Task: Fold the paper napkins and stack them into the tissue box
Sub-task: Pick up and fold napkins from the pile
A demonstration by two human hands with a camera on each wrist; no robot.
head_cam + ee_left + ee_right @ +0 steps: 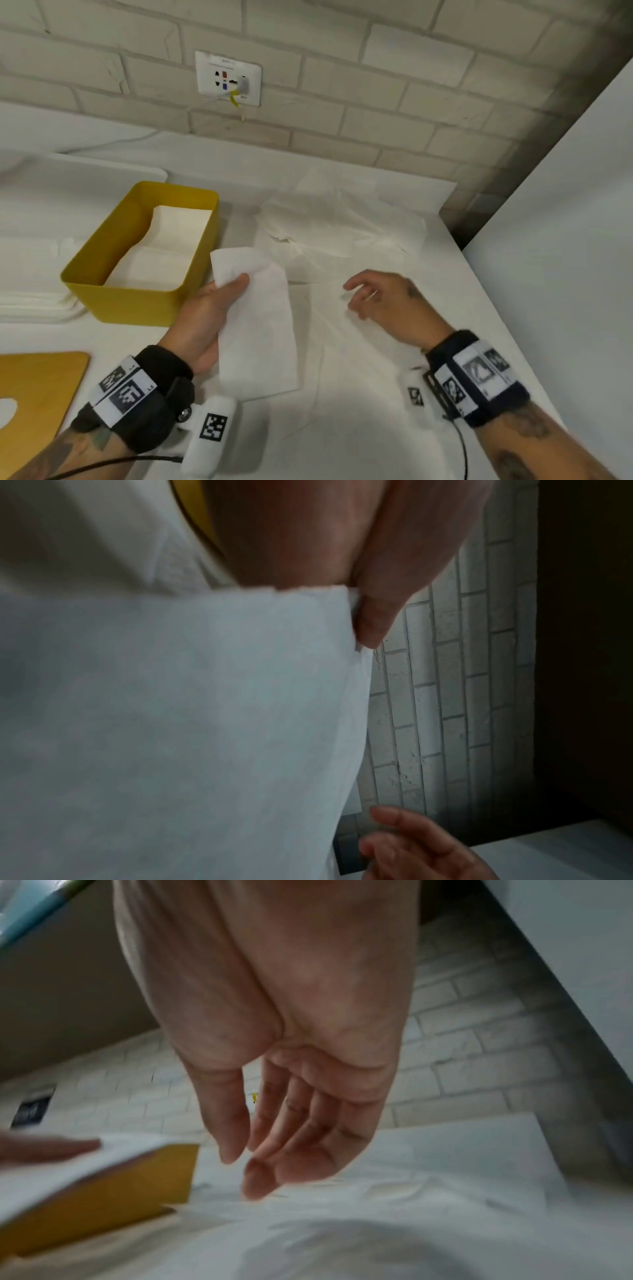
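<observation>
My left hand (pixel 219 298) holds a folded white napkin (pixel 260 329) by its upper left edge, thumb on top, just right of the yellow tissue box (pixel 137 298). The left wrist view shows the thumb (pixel 373 615) pressing that napkin (pixel 178 723). Inside the box lie folded napkins (pixel 164 250). My right hand (pixel 373 298) hovers with loosely curled fingers (pixel 260 1177) and holds nothing, above loose unfolded napkins (pixel 342 222) spread on the white table (pixel 472 308). The box (pixel 113 1185) also shows in the right wrist view.
A wooden lid (pixel 37 387) with an oval slot lies at the near left. A stack of white paper (pixel 34 308) sits left of the box. A brick wall with a socket plate (pixel 227 78) stands behind. A white panel (pixel 565 240) bounds the table's right side.
</observation>
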